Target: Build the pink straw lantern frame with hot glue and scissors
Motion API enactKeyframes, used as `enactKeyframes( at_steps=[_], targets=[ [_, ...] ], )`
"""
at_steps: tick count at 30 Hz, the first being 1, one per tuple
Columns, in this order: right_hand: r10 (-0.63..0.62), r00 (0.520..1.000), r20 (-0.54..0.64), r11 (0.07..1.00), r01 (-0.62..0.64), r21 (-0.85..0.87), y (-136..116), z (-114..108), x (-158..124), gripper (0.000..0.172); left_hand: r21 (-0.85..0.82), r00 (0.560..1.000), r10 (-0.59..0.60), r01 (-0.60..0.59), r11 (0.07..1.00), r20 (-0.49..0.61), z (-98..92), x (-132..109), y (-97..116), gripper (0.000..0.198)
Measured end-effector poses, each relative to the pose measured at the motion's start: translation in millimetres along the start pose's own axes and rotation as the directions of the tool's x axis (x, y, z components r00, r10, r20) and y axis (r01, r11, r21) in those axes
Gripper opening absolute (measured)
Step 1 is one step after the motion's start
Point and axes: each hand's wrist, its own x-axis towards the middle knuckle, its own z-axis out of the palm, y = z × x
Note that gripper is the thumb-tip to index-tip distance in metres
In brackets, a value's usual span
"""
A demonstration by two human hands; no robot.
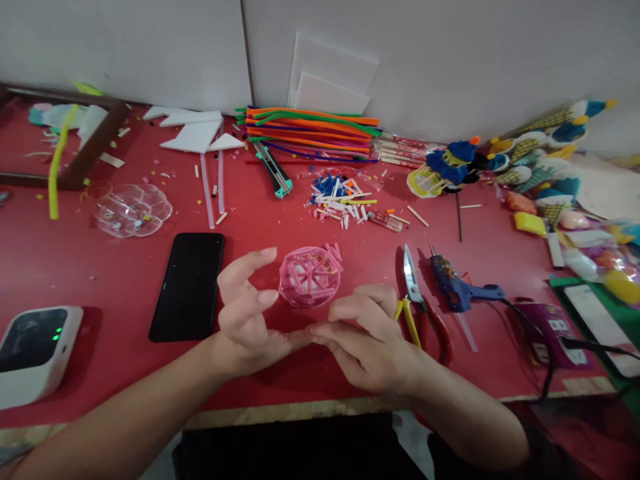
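Pink openwork basket [310, 277] sits on the red table [120, 280], just beyond the hands. The left hand [245, 327] is half open, one digit touching the right hand [370, 340], whose fingers are bunched; whether they pinch anything, I cannot tell.

The pink lattice [309, 276] (roundish) sits on the tabletop [120, 287].

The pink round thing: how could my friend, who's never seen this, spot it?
On the red table, look between the black phone and the blue glue gun. There sits a round pink cage; unlike its neighbours, it has gaps and bars crossing like wheel spokes.
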Motion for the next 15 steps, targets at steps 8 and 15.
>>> enactKeyframes(
  at_steps=[8, 15],
  targets=[
    [0.065, 0.990, -0.125, 0.998, -0.063, 0.026, 2, 2, -2, 0.017, -0.030, 0.982, -0.144, 0.149, 0.988, 0.125, -2.5, -2, 0, 0.086],
    [0.148, 0.955, -0.258, 0.989, -0.137, 0.059, 17, -5, -5, 0.016, 0.077, 0.976, -0.123, 0.111, 0.991, 0.181, -16.4, 18, -1, 0.070]
  ],
)
